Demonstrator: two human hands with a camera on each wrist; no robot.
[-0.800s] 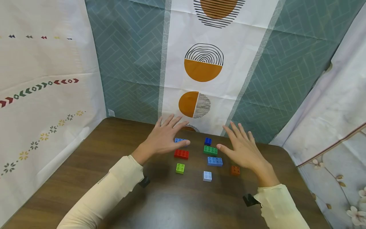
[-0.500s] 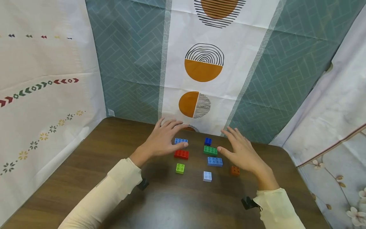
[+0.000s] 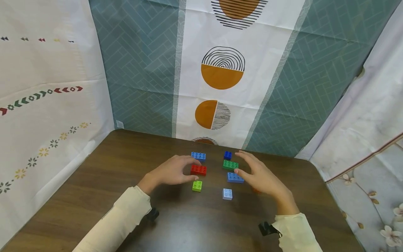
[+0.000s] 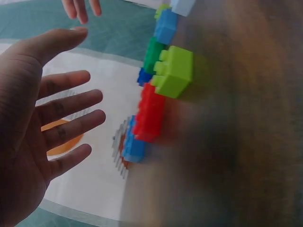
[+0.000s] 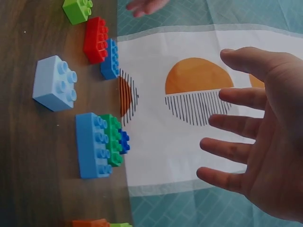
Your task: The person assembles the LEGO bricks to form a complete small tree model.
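Apparently reaching: left hand (image 3: 174,170) and right hand (image 3: 263,177) hover empty, fingers parted, left and right of lower centre. Lime brick (image 3: 197,186) and red brick (image 3: 198,170) lie near the former, blue brick (image 3: 234,178) near the latter; grasping would call for lowered, closing fingers.

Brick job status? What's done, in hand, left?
Done: only the layout; the clearly visible bricks sit unstacked, spread on the table. In hand: nothing; the left hand hovers by the red brick and lime brick, the right hand by the green brick. Remaining: likely all the handling, since both hands are empty.
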